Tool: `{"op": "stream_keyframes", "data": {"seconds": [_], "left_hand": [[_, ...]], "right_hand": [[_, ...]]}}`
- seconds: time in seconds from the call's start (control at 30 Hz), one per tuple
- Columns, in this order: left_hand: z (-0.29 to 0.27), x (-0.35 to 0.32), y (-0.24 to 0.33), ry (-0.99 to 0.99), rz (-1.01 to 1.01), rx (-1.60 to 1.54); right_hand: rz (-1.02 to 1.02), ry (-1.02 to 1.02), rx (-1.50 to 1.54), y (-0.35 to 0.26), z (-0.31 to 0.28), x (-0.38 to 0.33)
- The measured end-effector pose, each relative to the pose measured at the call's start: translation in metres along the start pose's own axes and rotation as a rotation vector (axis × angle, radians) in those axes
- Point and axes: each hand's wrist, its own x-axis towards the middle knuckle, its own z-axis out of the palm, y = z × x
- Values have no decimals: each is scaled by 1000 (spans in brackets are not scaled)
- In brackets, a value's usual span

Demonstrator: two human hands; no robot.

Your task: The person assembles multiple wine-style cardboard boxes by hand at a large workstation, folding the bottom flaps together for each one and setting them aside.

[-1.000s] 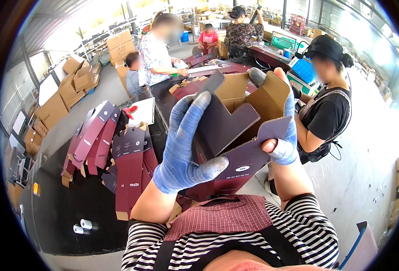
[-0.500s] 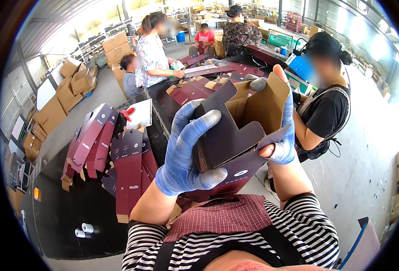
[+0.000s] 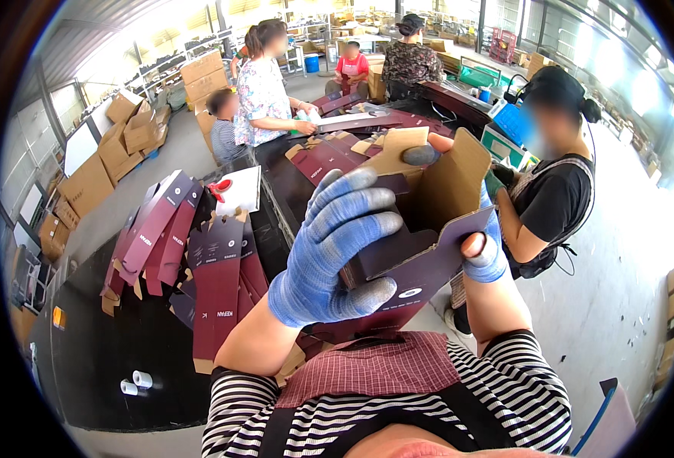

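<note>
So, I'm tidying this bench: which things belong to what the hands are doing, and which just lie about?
In hand:
- maroon carton, part folded
- left hand, gloved
- right hand

Lying about:
- flat carton blanks
- tape rolls
- red scissors
- brown boxes

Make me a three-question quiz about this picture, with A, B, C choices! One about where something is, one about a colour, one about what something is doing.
1. Where are the two small white rolls?
A. on the dark table, lower left
B. inside the box
C. on the floor at right

2. What colour is the left hand glove?
A. red
B. blue
C. yellow

3. What state is the dark red carton in?
A. lying flat
B. taped shut
C. held up, half folded, open

Answers: 1 A, they sit near the table's edge. 2 B, blue knit shows. 3 C, the left hand and right hand grip it, brown inside showing.
</note>
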Motion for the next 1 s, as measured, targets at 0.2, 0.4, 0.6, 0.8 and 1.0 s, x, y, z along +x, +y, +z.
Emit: {"op": "stream_keyframes", "data": {"seconds": [0.2, 0.4, 0.6, 0.8, 1.0], "left_hand": [[3, -2, 3, 29, 5, -5], [2, 8, 16, 99, -76, -30], [-1, 17, 18, -57, 136, 86], [1, 18, 24, -1, 105, 105], [2, 18, 25, 12, 95, 96]], "right_hand": [[68, 122, -88, -13, 5, -2], [133, 104, -126, -26, 9, -2], [94, 95, -99, -23, 13, -2], [47, 55, -128, -20, 6, -3], [31, 74, -159, -18, 2, 0]]}}
